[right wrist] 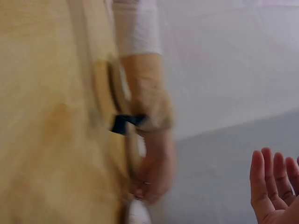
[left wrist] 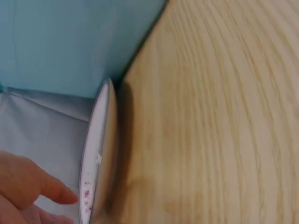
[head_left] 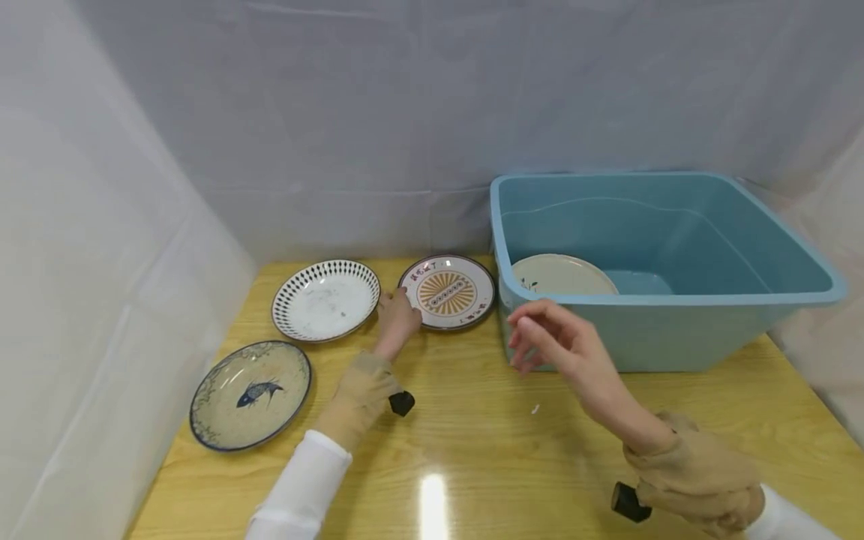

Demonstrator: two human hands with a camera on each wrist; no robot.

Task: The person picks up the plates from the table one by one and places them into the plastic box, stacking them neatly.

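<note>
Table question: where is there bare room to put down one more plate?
The near half of the table is bare wood, between the two arms and ahead of the blue tub. It is crowded at the back left: the fish plate, dotted plate and sunburst plate lie close together, with the left hand at the sunburst plate's rim.

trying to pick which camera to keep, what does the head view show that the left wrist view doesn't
Only the head view shows the fish plate, the dotted-rim plate, the plate inside the blue tub, and the right hand open in the air, holding nothing.

Only the left wrist view shows the sunburst plate edge-on, with the gap under its rim.

Both show the left hand at that plate's rim, the blue tub and the wooden table.
</note>
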